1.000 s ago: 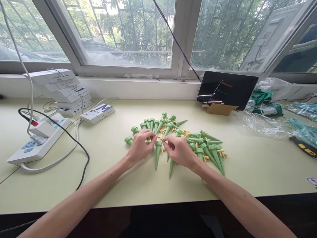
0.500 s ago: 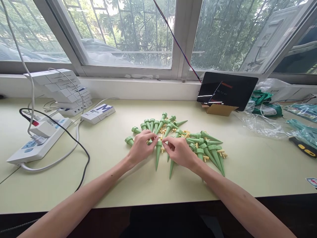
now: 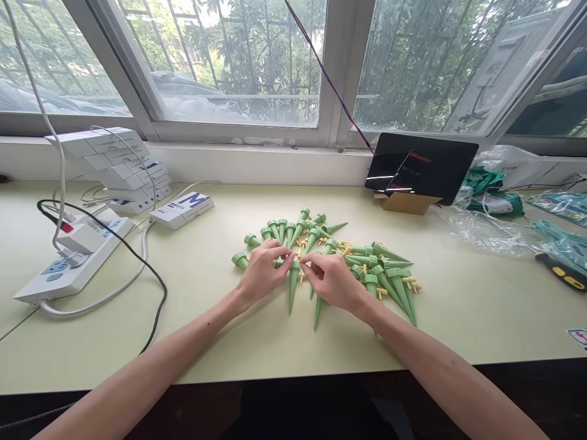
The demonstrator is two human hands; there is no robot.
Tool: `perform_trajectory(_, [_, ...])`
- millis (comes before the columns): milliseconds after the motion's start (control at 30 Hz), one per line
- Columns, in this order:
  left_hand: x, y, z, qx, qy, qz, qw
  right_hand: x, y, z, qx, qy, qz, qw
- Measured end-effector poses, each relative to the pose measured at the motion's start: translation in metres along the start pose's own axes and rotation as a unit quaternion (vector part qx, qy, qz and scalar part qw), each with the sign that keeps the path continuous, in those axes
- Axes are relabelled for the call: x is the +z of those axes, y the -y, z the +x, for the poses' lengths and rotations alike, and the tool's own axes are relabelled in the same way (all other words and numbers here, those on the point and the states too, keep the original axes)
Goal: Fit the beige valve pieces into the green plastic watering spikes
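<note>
Green plastic, by the look of it: counted at least twenty capped spikes (image 3: pixel 293 292) on the bench (image 3: pixel 229 348), fanned from nine o'clock past twelve around the hands, with a denser heap toward three and four. Could not get an exact number through the overlaps.

Noticed very little change over the last second: found the left hand (image 3: pixel 266 267) with fingertips dipped slightly and brought nearer to those of the right hand (image 3: pixel 334 278). Saw no shift among the spikes. Took this to mean fine fingertip work, in mid-step rather than finished.

Counted two hands, both with thumb and forefinger drawn in, close above one spike pointing to six o'clock. Could not tell of anything gripped in either. Counted at least eight yellow fittings (image 3: pixel 347 250), some just beyond the fingertips at twelve, more scattered through the heap.

Farther out, counted one power strip (image 3: pixel 50 281) at nine, one single white box (image 3: pixel 183 211) near a stack of boxes (image 3: pixel 126 162) at ten, one dark tablet (image 3: pixel 440 168) at two above one cardboard piece (image 3: pixel 408 203), and one black-and-yellow handle (image 3: pixel 562 272) at three.
</note>
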State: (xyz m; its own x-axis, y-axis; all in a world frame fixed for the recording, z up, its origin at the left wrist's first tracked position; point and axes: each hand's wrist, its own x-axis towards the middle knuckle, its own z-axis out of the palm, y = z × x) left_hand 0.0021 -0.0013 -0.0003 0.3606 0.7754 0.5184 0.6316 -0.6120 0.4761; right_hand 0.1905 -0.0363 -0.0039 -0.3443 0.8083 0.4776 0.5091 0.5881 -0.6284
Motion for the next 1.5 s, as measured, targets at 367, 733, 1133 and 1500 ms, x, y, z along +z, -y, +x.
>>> perform_trajectory(367, [0.002, 0.001, 0.000, -0.011, -0.004, 0.000, 1.000, 0.000, 0.002, 0.001, 0.008, 0.003, 0.001, 1.000])
perform_trajectory(733, [0.004, 0.002, 0.000, -0.010, -0.015, -0.014, 1.000, 0.002, 0.002, -0.001, -0.014, -0.004, 0.008, 1.000])
perform_trajectory(1133, [0.001, -0.002, -0.001, 0.007, 0.018, -0.006, 1.000, 0.006, 0.002, -0.003, -0.058, -0.012, 0.008, 0.998])
perform_trajectory(1500, [0.003, -0.001, -0.003, 0.007, 0.072, 0.004, 0.997, -0.038, 0.028, 0.016, -0.098, 0.029, -0.178, 0.979])
